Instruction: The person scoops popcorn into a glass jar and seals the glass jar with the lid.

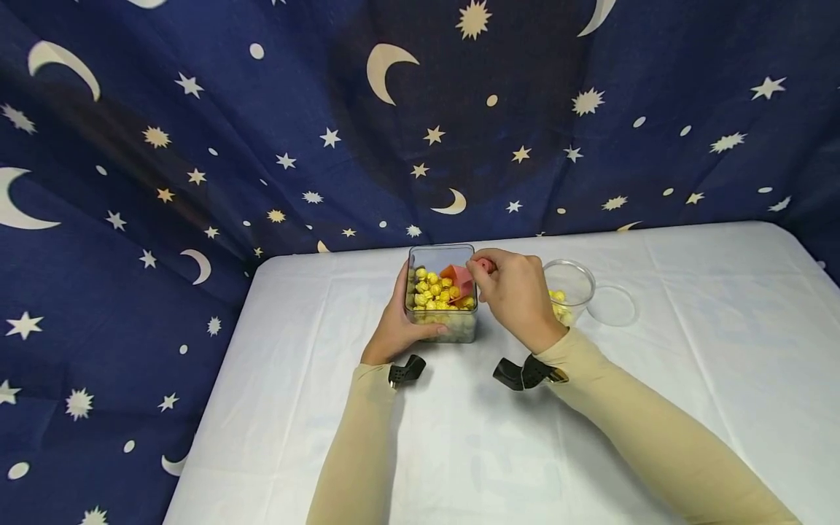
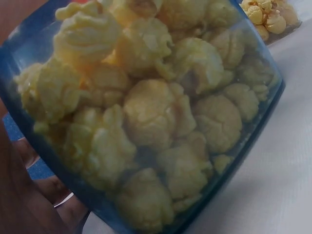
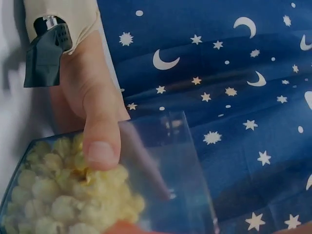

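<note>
In the head view a clear square container (image 1: 461, 329) of yellow popcorn (image 1: 429, 289) stands on the white table. My left hand (image 1: 396, 329) grips it from the left, thumb along the front wall and fingers around the far side. Pinched by its handle in my right hand (image 1: 521, 293) is a pink-red scoop (image 1: 461, 281), its bowl down among the popcorn at the container's right side. The left wrist view is filled by popcorn (image 2: 156, 112) behind the container wall. Across the container in the right wrist view lies the left thumb (image 3: 102, 141), with a sliver of the scoop (image 3: 126, 227) below.
Just right of my right hand stands a round clear tub (image 1: 580, 302) with some popcorn in it, partly hidden by the hand. A clear round lid (image 1: 617, 306) lies beside it. A dark blue star-and-moon cloth (image 1: 426, 146) hangs behind the table (image 1: 315, 408).
</note>
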{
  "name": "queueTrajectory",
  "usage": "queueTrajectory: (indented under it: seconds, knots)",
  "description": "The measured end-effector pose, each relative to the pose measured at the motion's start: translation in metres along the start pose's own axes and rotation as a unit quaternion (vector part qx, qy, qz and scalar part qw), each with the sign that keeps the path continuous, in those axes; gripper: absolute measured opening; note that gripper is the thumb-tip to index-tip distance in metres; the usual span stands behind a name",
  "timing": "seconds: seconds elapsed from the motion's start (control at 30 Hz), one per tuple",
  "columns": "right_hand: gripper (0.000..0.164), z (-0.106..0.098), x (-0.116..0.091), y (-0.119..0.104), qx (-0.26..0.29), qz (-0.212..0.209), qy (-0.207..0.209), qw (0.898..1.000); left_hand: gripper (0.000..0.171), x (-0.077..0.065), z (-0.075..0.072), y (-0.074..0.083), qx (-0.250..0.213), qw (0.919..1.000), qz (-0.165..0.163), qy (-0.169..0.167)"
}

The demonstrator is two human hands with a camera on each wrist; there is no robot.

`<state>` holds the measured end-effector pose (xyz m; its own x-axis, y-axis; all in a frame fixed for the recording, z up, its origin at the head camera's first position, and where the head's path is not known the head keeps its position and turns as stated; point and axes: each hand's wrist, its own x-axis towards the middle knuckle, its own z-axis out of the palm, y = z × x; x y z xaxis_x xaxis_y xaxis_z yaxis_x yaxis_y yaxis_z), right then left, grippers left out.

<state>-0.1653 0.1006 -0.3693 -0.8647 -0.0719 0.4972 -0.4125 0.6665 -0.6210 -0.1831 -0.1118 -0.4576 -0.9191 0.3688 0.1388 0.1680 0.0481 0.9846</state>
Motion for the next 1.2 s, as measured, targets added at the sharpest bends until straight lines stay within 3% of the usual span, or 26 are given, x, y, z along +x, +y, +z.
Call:
queueTrajectory:
  seconds: [0.27,0.47,0.8,0.93,1.1,1.2]
  knots:
    - [0.011,0.010,-0.001,0.004,-0.024,-0.037,0.023,0.999,0.128,0.000,-0.001,-0.002,0.005,1.0000,0.002,0.001]
    - [0.011,0.013,-0.003,0.007,0.031,0.002,0.052,0.998,0.127,0.000,-0.002,-0.001,0.012,0.9999,-0.002,0.002]
    - [0.012,0.001,-0.009,0.003,0.037,0.012,0.052,0.998,0.127,0.000,0.001,0.003,0.018,0.9998,-0.006,-0.001]
    - [0.010,-0.001,-0.011,0.000,0.017,-0.017,0.051,0.998,0.127,0.001,0.000,0.003,0.023,0.9997,-0.005,0.002]
    - [0.011,0.010,-0.012,-0.003,-0.033,-0.090,0.052,0.994,0.129,0.001,-0.001,0.003,0.026,0.9996,-0.007,0.003]
    - [0.011,0.014,-0.009,-0.004,-0.040,-0.097,0.054,0.993,0.129,0.000,-0.001,0.002,0.028,0.9996,-0.008,0.002]
